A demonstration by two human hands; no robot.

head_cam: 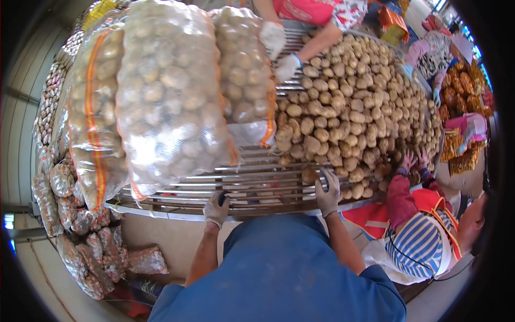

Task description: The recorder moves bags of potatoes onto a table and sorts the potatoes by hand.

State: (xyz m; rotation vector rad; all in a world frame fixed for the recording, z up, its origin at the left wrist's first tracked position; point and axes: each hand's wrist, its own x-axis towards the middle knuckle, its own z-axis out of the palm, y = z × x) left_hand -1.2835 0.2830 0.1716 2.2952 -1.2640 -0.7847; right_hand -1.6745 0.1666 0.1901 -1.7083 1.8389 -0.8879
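My left hand (pixel 217 208), in a pale glove with dark blue on the palm side, is at the near metal edge of the slatted rack (pixel 257 204). Farther right, my right hand (pixel 328 192), gloved alike, reaches over the slats with its fingers apart, beside a brown potato (pixel 310 176). No held object shows in either hand. Large clear mesh sacks of potatoes (pixel 173 88) with orange edging lie on the rack ahead and to the left. A smaller-looking sack (pixel 243 68) lies just right of them. Loose potatoes (pixel 354 104) are heaped over the right part.
Across the rack, a co-worker's white-gloved hands (pixel 287 66) are beside the sack. At right, a person in a striped cap (pixel 418 245) reaches into the potatoes. Other people stand farther right near orange mesh sacks (pixel 460 86). Filled sacks (pixel 147 260) lie at lower left.
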